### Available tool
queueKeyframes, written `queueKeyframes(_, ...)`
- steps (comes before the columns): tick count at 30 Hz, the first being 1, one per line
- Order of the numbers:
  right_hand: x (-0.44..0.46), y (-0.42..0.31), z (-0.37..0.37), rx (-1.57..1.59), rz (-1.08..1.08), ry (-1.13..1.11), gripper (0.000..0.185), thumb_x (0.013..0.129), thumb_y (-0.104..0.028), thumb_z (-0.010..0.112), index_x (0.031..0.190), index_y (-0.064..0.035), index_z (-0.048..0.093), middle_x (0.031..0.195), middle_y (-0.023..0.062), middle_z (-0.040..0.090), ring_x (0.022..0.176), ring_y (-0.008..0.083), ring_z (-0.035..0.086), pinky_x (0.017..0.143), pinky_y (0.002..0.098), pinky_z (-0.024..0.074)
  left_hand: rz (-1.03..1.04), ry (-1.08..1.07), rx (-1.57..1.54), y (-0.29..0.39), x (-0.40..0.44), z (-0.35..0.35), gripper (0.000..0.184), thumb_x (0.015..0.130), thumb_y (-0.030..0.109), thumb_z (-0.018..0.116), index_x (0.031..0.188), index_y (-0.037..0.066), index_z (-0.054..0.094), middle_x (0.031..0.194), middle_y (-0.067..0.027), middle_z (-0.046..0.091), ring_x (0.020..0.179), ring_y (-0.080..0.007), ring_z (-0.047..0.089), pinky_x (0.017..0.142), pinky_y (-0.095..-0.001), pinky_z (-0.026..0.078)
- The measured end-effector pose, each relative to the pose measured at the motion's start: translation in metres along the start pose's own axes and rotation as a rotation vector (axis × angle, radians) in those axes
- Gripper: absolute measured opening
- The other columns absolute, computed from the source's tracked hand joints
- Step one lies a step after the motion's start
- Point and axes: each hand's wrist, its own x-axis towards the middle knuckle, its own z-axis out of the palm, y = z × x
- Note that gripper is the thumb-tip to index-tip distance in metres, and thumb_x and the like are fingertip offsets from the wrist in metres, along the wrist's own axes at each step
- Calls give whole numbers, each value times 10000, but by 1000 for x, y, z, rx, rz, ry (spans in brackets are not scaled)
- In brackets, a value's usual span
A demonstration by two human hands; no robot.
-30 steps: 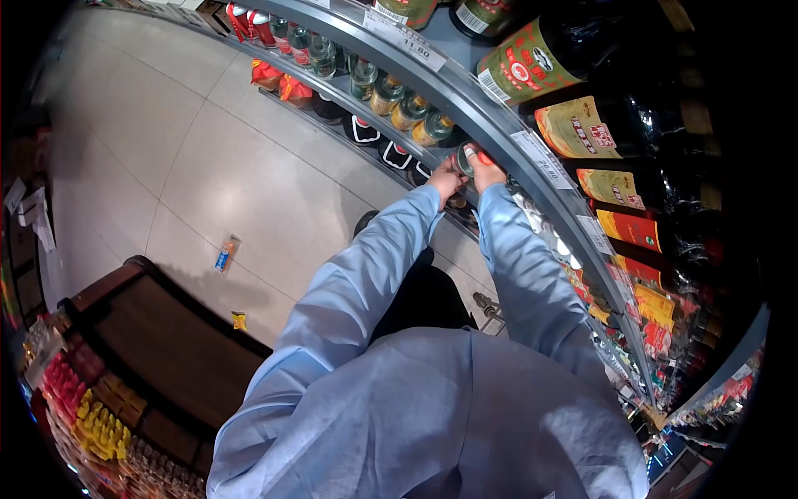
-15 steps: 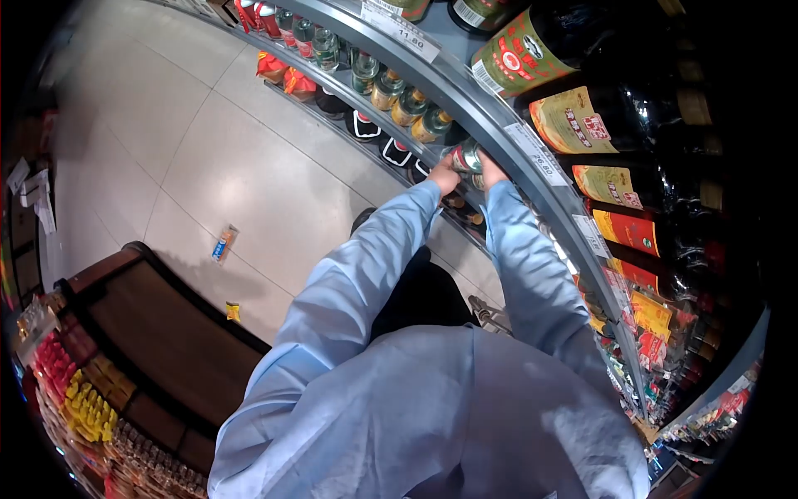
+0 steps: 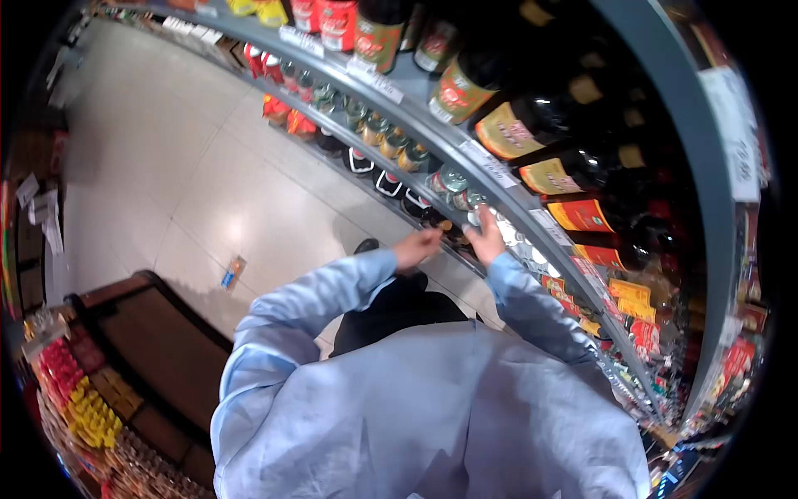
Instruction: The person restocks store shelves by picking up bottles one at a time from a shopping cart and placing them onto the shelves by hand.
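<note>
Clear glass bottles (image 3: 451, 180) are seen standing on a middle shelf, just beyond the fingertips of the right hand (image 3: 485, 235); that hand is held open, its thumb set apart from the forefinger, though whether the nearest bottle is touched cannot be told; the left hand (image 3: 417, 248) is held lower and to the left, its fingers curled together and blurred, so that whether anything is gripped in it cannot be made out.

Along the same shelf, small bottles with yellow labels (image 3: 411, 155) are lined up beside the clear ones; beneath them, dark containers (image 3: 388, 182) with white outlines are ranged on a lower shelf; above, a grey shelf edge (image 3: 431, 124) is fitted with price tags (image 3: 488, 164), and large dark bottles (image 3: 507, 130) with coloured labels are set behind it.

Farther out, the pale tiled floor (image 3: 199, 200) is crossed by thin joints; on it a small orange and blue packet (image 3: 233, 273) is left lying; at lower left, yellow packets (image 3: 93, 414) are heaped beside a brown stand (image 3: 158, 337).
</note>
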Motion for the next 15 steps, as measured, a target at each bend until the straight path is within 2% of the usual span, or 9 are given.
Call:
queueKeyframes(1,-7,15,-12,6,16,-133,492,766,-182,622,1187,4,447,1160,191,520,1108,275,486,915,315,372,-109,-100,67,7,-23,-9,369,843,93,520,1200,30,453,1085,-75,542,1026,-152,494,906,-283,387)
queueKeyframes(3,-34,14,-32,316,246,-279,371,802,-140,595,1131,2,499,1087,126,569,1041,200,526,877,294,403,-147,-215,323,32,-59,-27,351,841,69,516,1185,26,463,1063,-68,552,997,-146,511,873,-286,413)
queueKeyframes(6,-71,0,-65,331,251,-348,253,825,-98,571,1057,0,550,1000,65,593,961,133,542,842,267,420,-146,-222,462,50,-86,-49,328,840,102,518,1159,31,485,1040,-105,575,953,-174,551,825,-283,439)
queueKeyframes(9,-107,4,-77,458,224,-207,210,823,-82,571,1018,-8,577,952,32,597,904,111,545,818,252,426,-154,-282,602,95,-92,-47,313,843,107,518,1150,46,500,1055,-90,580,965,-172,555,841,-287,434)
queueKeyframes(11,-127,10,-71,449,258,-118,199,818,-73,568,1009,-21,588,929,29,602,888,110,550,807,251,431,-180,-392,638,110,-82,-38,297,862,51,475,1158,30,482,1067,-71,550,999,-138,511,877,-266,402)
queueKeyframes(13,-152,26,-68,450,314,29,192,814,-64,565,1000,-33,598,906,26,608,871,109,555,796,251,436,-220,-471,614,116,-65,-21,296,875,57,472,1169,25,475,1100,-78,540,1038,-150,503,899,-259,387)
queueKeyframes(15,-175,35,-56,469,290,163,214,793,-65,576,1002,-26,599,935,56,620,873,138,570,800,281,449,-122,-570,654,109,-40,-1,303,869,106,500,1163,33,493,1067,-94,578,977,-161,543,827,-264,430)
